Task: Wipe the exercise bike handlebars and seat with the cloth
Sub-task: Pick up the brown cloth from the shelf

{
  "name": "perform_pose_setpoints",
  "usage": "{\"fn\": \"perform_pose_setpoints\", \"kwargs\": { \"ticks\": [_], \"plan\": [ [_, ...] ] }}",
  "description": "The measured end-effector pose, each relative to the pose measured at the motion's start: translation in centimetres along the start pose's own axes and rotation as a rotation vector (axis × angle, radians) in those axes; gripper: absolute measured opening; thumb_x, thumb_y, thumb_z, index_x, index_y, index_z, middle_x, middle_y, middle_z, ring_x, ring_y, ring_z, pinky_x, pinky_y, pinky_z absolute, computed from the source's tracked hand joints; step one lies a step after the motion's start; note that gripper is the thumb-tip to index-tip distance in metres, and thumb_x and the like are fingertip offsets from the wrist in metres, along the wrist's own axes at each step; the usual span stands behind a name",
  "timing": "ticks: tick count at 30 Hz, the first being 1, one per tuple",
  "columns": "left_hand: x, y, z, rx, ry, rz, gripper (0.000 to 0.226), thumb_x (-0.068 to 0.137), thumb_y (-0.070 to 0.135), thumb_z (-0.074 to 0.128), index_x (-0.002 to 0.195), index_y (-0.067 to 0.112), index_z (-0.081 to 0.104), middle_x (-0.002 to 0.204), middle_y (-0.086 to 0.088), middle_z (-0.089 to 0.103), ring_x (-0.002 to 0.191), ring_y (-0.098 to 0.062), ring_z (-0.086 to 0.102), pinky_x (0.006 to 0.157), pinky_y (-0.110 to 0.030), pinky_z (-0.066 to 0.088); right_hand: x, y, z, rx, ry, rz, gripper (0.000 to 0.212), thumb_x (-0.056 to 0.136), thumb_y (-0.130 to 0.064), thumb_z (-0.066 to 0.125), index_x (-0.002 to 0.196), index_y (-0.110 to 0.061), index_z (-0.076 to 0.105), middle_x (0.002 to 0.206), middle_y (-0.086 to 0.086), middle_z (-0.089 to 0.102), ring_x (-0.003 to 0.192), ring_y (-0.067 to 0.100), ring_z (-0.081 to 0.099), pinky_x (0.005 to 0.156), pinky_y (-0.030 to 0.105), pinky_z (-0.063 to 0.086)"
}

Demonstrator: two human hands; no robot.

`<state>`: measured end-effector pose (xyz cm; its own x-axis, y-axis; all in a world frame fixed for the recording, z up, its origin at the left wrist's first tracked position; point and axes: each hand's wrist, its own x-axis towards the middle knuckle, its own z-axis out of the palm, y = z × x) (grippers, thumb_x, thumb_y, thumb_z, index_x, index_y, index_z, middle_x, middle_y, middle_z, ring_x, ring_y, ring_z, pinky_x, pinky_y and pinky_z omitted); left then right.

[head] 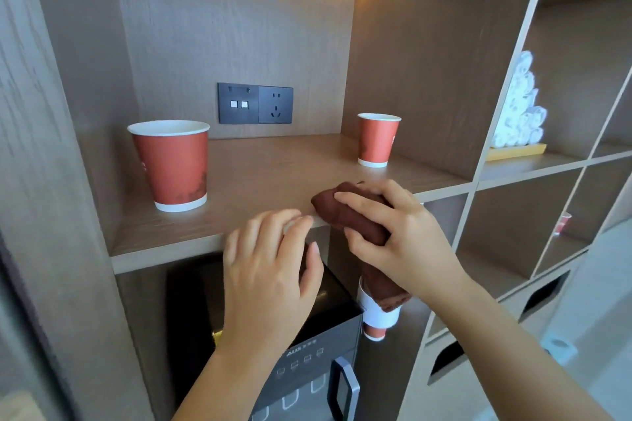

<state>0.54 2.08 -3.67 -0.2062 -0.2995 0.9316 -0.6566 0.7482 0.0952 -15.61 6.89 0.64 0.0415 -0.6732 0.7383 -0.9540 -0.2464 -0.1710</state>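
Wooden shelf (260, 174) unit, two red paper cups (172, 164) on it, one socket panel (255, 108) behind. Right hand (396, 232) clamped on one brown cloth (345, 212) at shelf edge. Left hand (270, 270) spread open beside it, fingertips at the edge.

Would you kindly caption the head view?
Right hand grips a folded brown cloth at a wooden shelf edge; left hand alongside.

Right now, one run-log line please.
right hand: holding brown cloth at shelf edge | left hand: empty, open | bike: not in view
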Motion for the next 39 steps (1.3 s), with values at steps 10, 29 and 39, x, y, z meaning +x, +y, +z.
{"fn": "perform_pose_setpoints", "kwargs": {
  "ticks": [10, 29, 39],
  "plan": [
    [-4.5, 3.7, 1.6, -0.159, -0.159, 0.004, 0.031, 0.085, 0.023, 0.045, 0.100, 0.006, 0.066, 0.101, -0.010, 0.066, 0.094, -0.027, 0.058, 0.084, -0.034, 0.038, -8.2, 0.2, 0.0, 0.024, 0.044, 0.216, 0.036, 0.076, -0.025, 0.060, 0.112, -0.023, 0.065, 0.106, 0.002, 0.064, 0.091, 0.022, 0.062, 0.077, 0.037, 0.055],
    [-15.0, 21.0, 3.4, -0.672, -0.590, 0.300, 0.030, 0.085, 0.024, 0.046, 0.099, 0.004, 0.064, 0.099, -0.011, 0.066, 0.093, -0.029, 0.060, 0.082, -0.034, 0.040, -31.0, 0.9, -9.7, -0.342, 0.097, 0.847, 0.035, 0.072, -0.021, 0.062, 0.106, -0.019, 0.068, 0.103, 0.006, 0.066, 0.085, 0.027, 0.063, 0.071, 0.031, 0.053],
    [-18.8, 35.9, -3.0, -0.946, -0.736, 0.524, 0.031, 0.085, 0.023, 0.046, 0.103, 0.004, 0.063, 0.103, -0.011, 0.065, 0.095, -0.029, 0.059, 0.081, -0.038, 0.044, -43.7, -4.8, -21.6, -0.461, 0.335, 1.186, 0.036, 0.074, -0.010, 0.069, 0.108, -0.020, 0.067, 0.108, 0.002, 0.065, 0.095, 0.027, 0.061, 0.078, 0.040, 0.052]
  ]
}}
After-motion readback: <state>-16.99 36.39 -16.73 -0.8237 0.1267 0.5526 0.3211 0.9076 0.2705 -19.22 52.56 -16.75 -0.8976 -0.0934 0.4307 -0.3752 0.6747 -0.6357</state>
